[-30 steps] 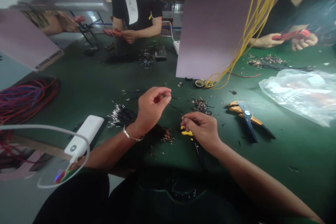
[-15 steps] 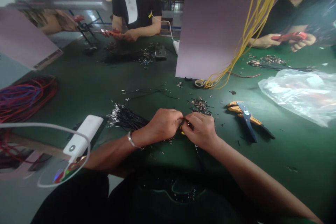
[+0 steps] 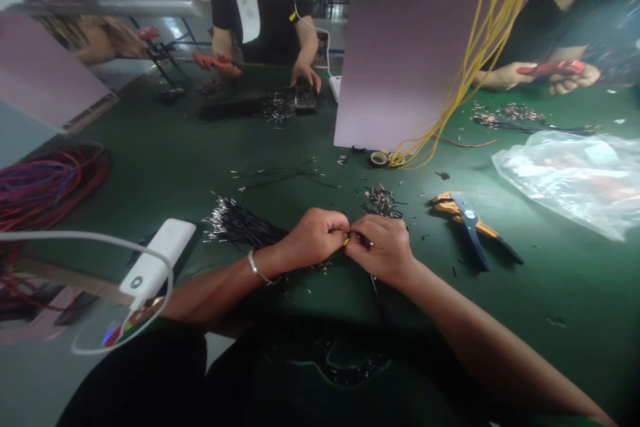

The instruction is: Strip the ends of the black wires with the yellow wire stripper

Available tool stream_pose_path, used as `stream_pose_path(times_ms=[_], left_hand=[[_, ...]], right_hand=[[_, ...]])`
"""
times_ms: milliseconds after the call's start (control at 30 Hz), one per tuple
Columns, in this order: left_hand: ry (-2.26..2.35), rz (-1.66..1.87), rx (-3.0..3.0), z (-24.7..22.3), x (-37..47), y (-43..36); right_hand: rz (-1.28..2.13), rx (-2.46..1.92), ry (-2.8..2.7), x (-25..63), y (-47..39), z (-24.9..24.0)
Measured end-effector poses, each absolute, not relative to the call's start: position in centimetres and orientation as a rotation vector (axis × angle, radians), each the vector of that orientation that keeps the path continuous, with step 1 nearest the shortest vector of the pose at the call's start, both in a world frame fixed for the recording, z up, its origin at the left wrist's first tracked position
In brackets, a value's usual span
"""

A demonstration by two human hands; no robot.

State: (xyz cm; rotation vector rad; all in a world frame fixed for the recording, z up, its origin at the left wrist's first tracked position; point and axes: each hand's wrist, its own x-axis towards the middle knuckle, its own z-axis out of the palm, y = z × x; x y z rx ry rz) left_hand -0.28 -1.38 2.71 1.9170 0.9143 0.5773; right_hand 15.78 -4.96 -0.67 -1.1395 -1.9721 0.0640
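My left hand (image 3: 319, 237) and my right hand (image 3: 383, 247) meet over the table, both with fingers pinched. A small yellow piece (image 3: 347, 241) shows between the fingertips; its kind is too small to tell. Under my right hand a thin black wire (image 3: 376, 288) runs down toward my lap, and a dark bit shows within the curled fingers. What my left fingers grip is hidden. Beside my left hand lies a bundle of black wires (image 3: 245, 221) with bare silvery ends. Behind my right hand sits a pile of small cut wire ends (image 3: 383, 202).
Wire strippers (image 3: 467, 220) lie to the right, near a clear plastic bag (image 3: 575, 177). At left are a white power bank (image 3: 159, 259) and coiled red and blue wires (image 3: 55, 180). Yellow wires (image 3: 470, 80) hang before a pinkish panel (image 3: 395, 60). Co-workers sit opposite.
My two hands stay together, with the left fingers shifted slightly and more of the dark bit showing in my right. Opposite, a co-worker's hand has reached down to a dark box.
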Motion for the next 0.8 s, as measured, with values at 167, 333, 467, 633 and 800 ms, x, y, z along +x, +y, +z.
stream_pose_path(times_ms=[167,333,467,633,800], left_hand=[[0.905,0.576,1.854,3.0,-0.2,-1.6],[0.875,0.597,1.814,3.3,0.0,-1.8],[0.866,0.592,1.778,3.3,0.0,-1.8],[0.865,0.56,1.678,3.5,-0.2,-1.9],[0.863,0.515,1.549,3.4,-0.3,-1.8]], right_hand=[[0.123,-1.087,-1.9,15.6,-5.0,-0.1],[0.226,-1.142,-1.863,15.6,-5.1,0.3],[0.299,-1.156,-1.845,15.7,-5.3,0.6],[0.333,-1.154,-1.845,15.7,-5.3,0.8],[0.244,-1.076,-1.889,15.8,-5.1,0.8]])
